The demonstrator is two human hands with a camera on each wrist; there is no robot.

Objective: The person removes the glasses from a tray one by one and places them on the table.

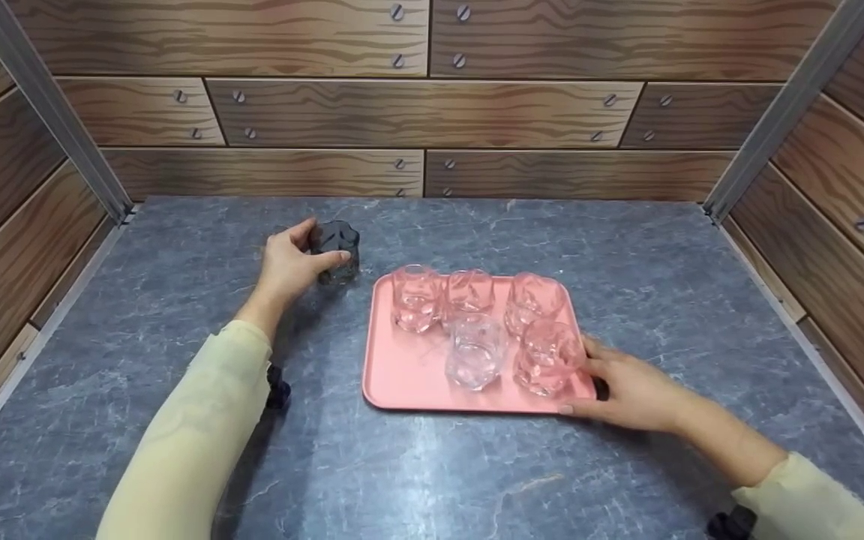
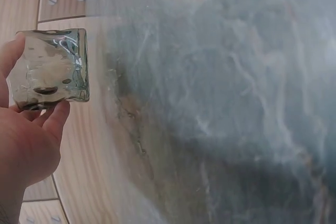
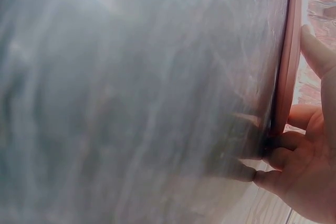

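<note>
Table [image 1: 627, 236] underlay tray [image 1: 402, 379], planks [image 1: 424, 112] behind | left hand [image 1: 288, 259] pinched dark glass [image 1: 337, 237], right hand [image 1: 636, 390] tray | left-wrist view only: glass cleared table

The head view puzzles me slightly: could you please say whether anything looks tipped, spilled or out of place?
Nothing looks tipped or spilled: five clear glass tumblers stand upright on the pink rectangular tray. Only the smoky-grey glass tumbler differs, being darker and off the tray, held in the left hand.

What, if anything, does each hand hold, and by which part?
Left hand: dark glass, by its sides. Right hand: pink tray, by its right edge, near the front corner.
</note>
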